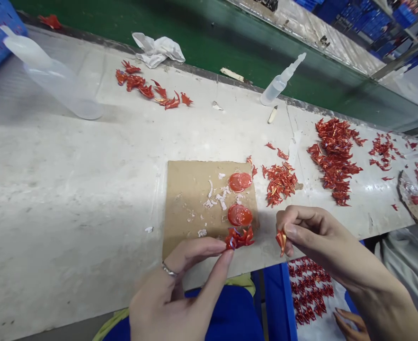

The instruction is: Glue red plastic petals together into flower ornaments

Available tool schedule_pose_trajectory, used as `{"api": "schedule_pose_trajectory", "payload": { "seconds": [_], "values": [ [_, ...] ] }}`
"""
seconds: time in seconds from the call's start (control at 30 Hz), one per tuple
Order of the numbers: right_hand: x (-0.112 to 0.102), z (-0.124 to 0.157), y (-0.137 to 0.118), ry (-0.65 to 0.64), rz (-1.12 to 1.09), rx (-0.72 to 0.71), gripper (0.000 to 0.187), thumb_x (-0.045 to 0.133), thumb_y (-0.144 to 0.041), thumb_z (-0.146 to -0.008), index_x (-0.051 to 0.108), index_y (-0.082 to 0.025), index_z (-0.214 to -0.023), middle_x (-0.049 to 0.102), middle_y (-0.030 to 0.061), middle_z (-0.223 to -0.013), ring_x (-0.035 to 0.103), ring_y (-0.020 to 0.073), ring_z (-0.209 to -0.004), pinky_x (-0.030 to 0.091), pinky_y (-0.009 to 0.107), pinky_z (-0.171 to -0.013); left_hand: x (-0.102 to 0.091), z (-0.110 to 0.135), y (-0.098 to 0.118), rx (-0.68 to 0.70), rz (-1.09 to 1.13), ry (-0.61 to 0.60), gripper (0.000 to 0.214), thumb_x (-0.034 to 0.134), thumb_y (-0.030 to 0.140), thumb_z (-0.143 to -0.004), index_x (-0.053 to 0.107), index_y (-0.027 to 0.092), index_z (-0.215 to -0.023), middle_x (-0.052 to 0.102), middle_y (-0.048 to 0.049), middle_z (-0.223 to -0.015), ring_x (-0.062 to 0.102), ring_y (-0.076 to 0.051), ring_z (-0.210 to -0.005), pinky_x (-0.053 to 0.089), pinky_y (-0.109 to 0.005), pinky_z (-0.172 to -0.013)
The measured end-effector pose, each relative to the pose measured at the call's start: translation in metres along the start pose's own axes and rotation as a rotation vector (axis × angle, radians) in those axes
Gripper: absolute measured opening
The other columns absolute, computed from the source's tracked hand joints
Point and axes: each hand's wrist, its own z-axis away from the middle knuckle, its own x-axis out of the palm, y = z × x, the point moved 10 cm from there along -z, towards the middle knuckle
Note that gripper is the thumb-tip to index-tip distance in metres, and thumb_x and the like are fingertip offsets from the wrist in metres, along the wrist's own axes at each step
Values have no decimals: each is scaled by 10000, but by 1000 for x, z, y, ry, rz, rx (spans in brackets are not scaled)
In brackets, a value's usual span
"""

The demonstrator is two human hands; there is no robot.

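Red moulded piece, multi-pointed, glossy with a violet sheen (239,237): one, at the fingertips of the left hand, over the near edge of the cardboard.
Left hand (166,303): thumb and forefinger pinching that piece at its near end; ring on one finger.
Smaller red-gold piece, pointed (281,242): one, at the fingertips of the right hand, well apart from the first.
Right hand (318,237): thumb and forefinger pinching the smaller piece, other fingers curled.
Cardboard sheet (183,199): one, just beyond the left hand.
Round glossy red items: two, on the cardboard, one just beyond the left fingertips (239,215), the other behind it (240,181); exact nature unclear.
White scraps (221,201): several, to the left of these.
Small red heap (280,182): just beyond the right hand.
Larger red heap (336,161): farther out, beyond the right hand.
Blue crate (278,303): below the right hand, with rows of red pieces (310,289).
Another person's hand (351,324): below the right forearm, beside those rows.
Small clear bottle (274,89): far beyond both hands.
Large clear bottle (63,87): far beyond and left of the left hand.
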Motion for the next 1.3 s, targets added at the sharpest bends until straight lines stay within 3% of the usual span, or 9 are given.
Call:
{"api": "schedule_pose_trajectory", "payload": {
  "seconds": [0.1, 0.23, 0.33, 0.47, 0.67, 0.9, 1.3],
  "values": [
    [1, 9, -4, 47, 44, -56, 230, 851, -414, -901, 795, -230, -775, 728, -20, -673, 643, 61, -612, 510, 128, -600, 9, 1, 8, 35, 47, -41, 238, 821, 128, -815, 764, 350, -880, 800, 196, -824, 796, -23, -751, 572, -9, -823],
    [6, 24, -29, 175, 199, -273, 87, 842, -280, -902, 829, -280, -816, 748, -18, -765, 676, 87, -706, 540, 146, -648, 14, 3, 16, 66, 77, -13, 233, 822, 102, -821, 740, 319, -847, 785, 166, -796, 790, -29, -726, 584, -27, -815],
    [15, 33, -51, 259, 366, -438, 78, 858, -211, -859, 857, -273, -811, 752, 3, -833, 712, 113, -785, 569, 166, -687, 16, 6, 20, 74, 56, 48, 131, 858, 261, -832, 734, 289, -802, 798, 79, -770, 812, -133, -719, 672, -175, -737],
    [24, 34, -57, 307, 435, -528, 101, 847, -162, -856, 865, -261, -846, 758, 6, -865, 735, 117, -854, 583, 168, -738, 17, 10, 22, 50, -11, 99, 226, 862, 468, -821, 740, 279, -800, 819, 7, -797, 841, -242, -829, 713, -304, -731],
    [24, 32, -49, 322, 415, -536, 106, 838, -140, -868, 859, -243, -872, 768, 8, -877, 750, 125, -810, 585, 195, -664, 16, 13, 27, 76, -27, 119, 241, 882, 453, -808, 713, 282, -794, 819, 28, -805, 841, -229, -828, 704, -281, -743],
    [25, 33, -49, 323, 436, -540, 102, 837, -144, -877, 858, -243, -893, 765, 27, -891, 742, 147, -803, 584, 232, -640, 15, 17, 25, 73, 29, 84, 253, 816, 95, -851, 676, 291, -775, 794, 141, -819, 768, -80, -713, 633, -142, -771],
    [28, 33, -53, 335, 499, -574, 96, 838, -141, -877, 859, -233, -893, 762, 38, -887, 739, 156, -793, 605, 250, -675, 18, 19, 26, 93, -17, 47, 266, 823, 99, -861, 686, 320, -805, 794, 188, -846, 767, -54, -748, 604, -134, -804]
  ]
}}
